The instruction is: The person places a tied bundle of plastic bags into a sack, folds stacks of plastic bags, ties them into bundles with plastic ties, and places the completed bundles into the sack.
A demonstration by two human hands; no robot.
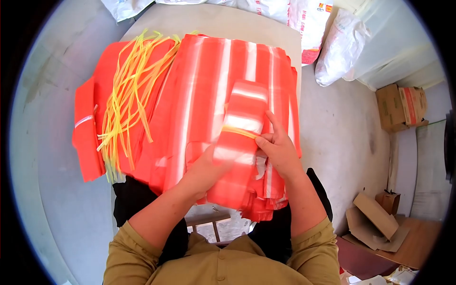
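Observation:
A folded bundle of red plastic bags [244, 107] with shiny white streaks lies lengthwise before me. My left hand [206, 171] grips its left edge, with the fingers partly hidden under the plastic. A yellow strip [240, 131] runs across the bundle's middle. My right hand [278, 147] pinches this strip at the right edge between thumb and fingers, its index finger stretched along the side. Beneath the bundle is a wide stack of red plastic bags [202, 90]. Many loose yellow strips [135, 90] are strewn over red plastic to the left.
Another folded red bundle [85, 137] with a pale band lies at the table's [190, 19] left side. White printed sacks [304, 23] stand beyond the far edge. Cardboard boxes [392, 107] are at the right, and an opened carton [373, 221] rests lower right.

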